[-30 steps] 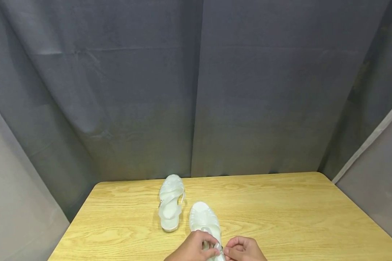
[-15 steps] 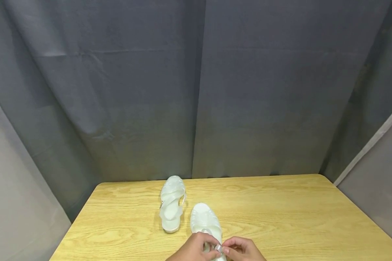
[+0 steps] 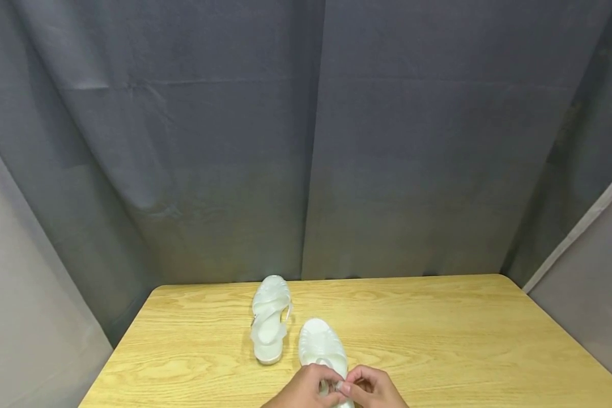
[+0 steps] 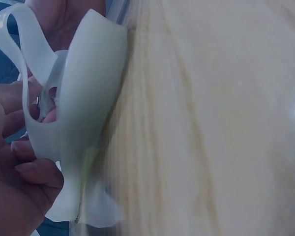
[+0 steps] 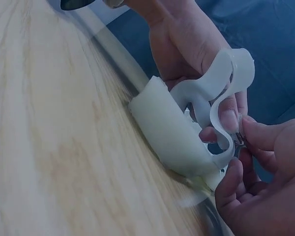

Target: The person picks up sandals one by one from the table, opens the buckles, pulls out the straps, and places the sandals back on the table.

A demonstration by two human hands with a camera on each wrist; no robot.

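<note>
In the head view a translucent white jelly sandal point(image 3: 322, 343) sits at the table's near edge, toe pointing away. My left hand point(image 3: 306, 388) pinches its ankle strap by the small metal buckle point(image 5: 239, 139). Facing it, my right hand point(image 3: 374, 388) pinches the strap at the same buckle, fingertips of both hands meeting there. In the right wrist view the curved strap point(image 5: 242, 69) loops above the heel, and a left fingertip shows inside the loop. The sandal's sole stays on the table. The fingers hide most of the buckle and the strap's end.
A matching white sandal point(image 3: 268, 331) lies to the left and farther back on the wooden table point(image 3: 438, 334), toe toward the back edge. Dark grey curtains point(image 3: 224, 170) hang behind the table, and paler panels point(image 3: 25, 272) stand at the sides.
My right hand has moved slightly left, closing in on the buckle and my left fingertips. The left hand keeps its grip. The head view has shifted a little.
</note>
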